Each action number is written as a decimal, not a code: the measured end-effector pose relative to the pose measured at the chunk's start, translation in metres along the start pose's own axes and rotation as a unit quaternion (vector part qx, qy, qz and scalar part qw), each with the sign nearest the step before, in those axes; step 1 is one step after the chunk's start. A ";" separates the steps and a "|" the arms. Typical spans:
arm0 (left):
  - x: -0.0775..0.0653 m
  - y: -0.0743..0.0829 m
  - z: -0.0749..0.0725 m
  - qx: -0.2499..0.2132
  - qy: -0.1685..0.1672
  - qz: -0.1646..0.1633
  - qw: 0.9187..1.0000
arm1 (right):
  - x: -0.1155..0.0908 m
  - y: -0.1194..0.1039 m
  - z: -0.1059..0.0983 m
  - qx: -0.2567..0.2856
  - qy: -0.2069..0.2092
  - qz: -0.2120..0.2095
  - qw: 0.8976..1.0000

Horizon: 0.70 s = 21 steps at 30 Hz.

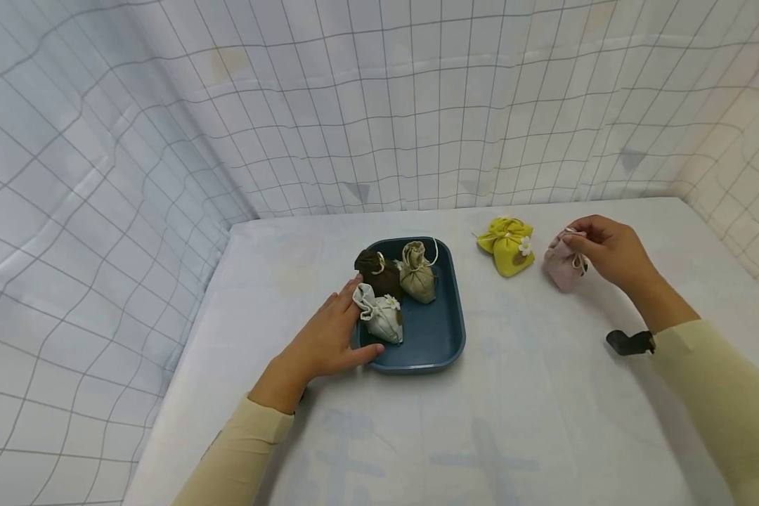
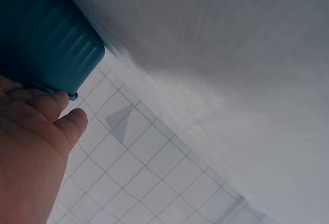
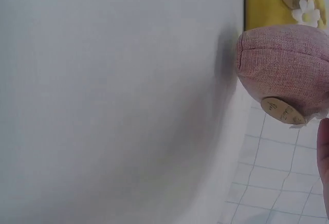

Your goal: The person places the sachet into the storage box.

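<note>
My right hand pinches a pink drawstring pouch by its gathered neck. In the right wrist view that pink pouch shows a round brown tag, and part of the hand appears at the right edge. My left hand rests spread along the left side of a blue tray, thumb over its front left corner. The left wrist view has the fingertips right at the tray's rim. Inside the tray lie a dark brown pouch, an olive pouch and a white pouch with a flower.
A yellow pouch with a white flower lies on the white-covered table, between the tray and the pink pouch. White grid-patterned curtains stand behind the table and along both sides.
</note>
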<state>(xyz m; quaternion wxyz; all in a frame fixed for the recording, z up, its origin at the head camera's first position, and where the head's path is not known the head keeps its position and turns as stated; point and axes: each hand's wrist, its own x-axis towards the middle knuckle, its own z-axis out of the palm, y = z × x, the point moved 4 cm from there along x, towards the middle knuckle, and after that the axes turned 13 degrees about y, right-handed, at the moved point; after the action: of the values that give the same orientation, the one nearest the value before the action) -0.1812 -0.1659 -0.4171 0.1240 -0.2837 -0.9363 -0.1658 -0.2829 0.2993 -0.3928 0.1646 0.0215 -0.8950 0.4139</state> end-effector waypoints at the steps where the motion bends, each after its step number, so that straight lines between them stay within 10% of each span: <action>1: 0.000 0.000 0.000 0.000 0.000 0.001 1.000 | -0.001 -0.001 0.000 0.007 0.003 0.001 1.000; 21: 0.000 0.000 0.000 0.005 0.007 0.009 1.000 | -0.018 -0.053 0.006 0.139 0.071 -0.055 0.986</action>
<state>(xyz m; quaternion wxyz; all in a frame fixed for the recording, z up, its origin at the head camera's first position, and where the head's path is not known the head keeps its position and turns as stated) -0.1808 -0.1657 -0.4169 0.1332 -0.2904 -0.9336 -0.1623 -0.2581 0.2582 -0.3635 0.2457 0.0639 -0.8122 0.5252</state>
